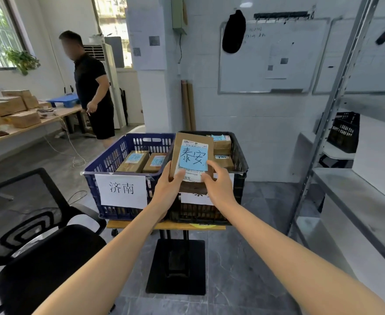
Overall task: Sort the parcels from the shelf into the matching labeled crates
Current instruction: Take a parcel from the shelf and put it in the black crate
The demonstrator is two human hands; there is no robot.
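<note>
A brown cardboard parcel (190, 142) with a blue note reading 泰安 is held upright over the near edge of the black crate (240, 164). My left hand (167, 189) grips its lower left side and my right hand (217, 184) grips its lower right corner. The black crate holds several parcels with blue notes at its back right; its white front label is mostly hidden by the parcel and my hands. To its left stands a blue crate (100, 165) with a white label reading 济南 (121, 190) and two brown parcels inside.
Both crates rest on a small wooden stand (164, 225) with a black base. A black office chair (39, 246) is at lower left. A metal shelf (355, 201) stands at right. A person in black stands by a table (35, 127) stacked with boxes at the back left.
</note>
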